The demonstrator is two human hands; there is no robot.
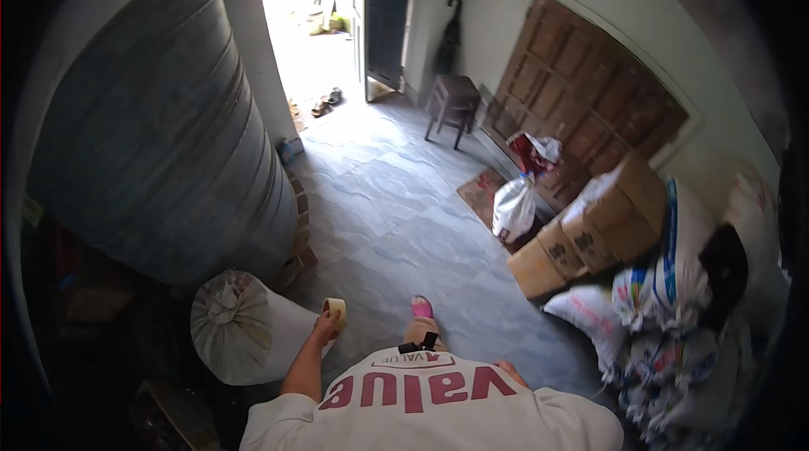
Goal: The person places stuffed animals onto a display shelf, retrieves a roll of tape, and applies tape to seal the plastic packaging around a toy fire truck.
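Observation:
My left hand (324, 326) is closed on a roll of pale yellow tape (334, 309), held out low on my left above the tiled floor. Close beside that hand stands a full white sack (232, 316) with a gathered, tied top. Only a small part of my right hand (511, 372) shows past the edge of my white shirt (413, 417); its fingers are mostly hidden. One foot in a pink sandal (421, 308) is forward on the floor.
A tall grey wrapped cylinder (168, 131) rises on the left. Cardboard boxes (590, 224) and several stuffed sacks (590, 320) crowd the right. Farther off are a tied white bag (512, 207), a brown wooden door (590, 72), a stool (455, 102) and an open doorway (308, 38) with shoes.

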